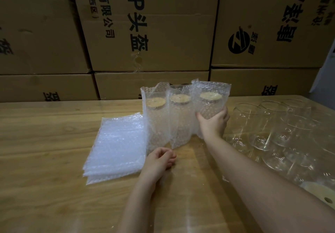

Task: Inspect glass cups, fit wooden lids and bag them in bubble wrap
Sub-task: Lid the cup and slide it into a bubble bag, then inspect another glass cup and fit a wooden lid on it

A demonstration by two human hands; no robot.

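Stacked cardboard boxes [145, 33] wall off the far edge of the table [45, 127], so the row of bagged cups has little room to grow backward. 3 bagged cups stand upright side by side mid-table, each with a wooden lid showing through the bubble wrap.

The right hand [213, 122] wraps the third bagged cup [210, 104] low on its side. It looks to be the step of parking it: best lowered straight, base flat, just beside the second bagged cup [180, 116] without knocking it.

Bare glass cups [272, 124] crowd the right, near that forearm; a careless sweep could topple them. The stack of bubble bags [117, 145] lies left. The left hand [159, 158] rests loosely curled, empty. A spare lid [320, 194] sits at the right edge.
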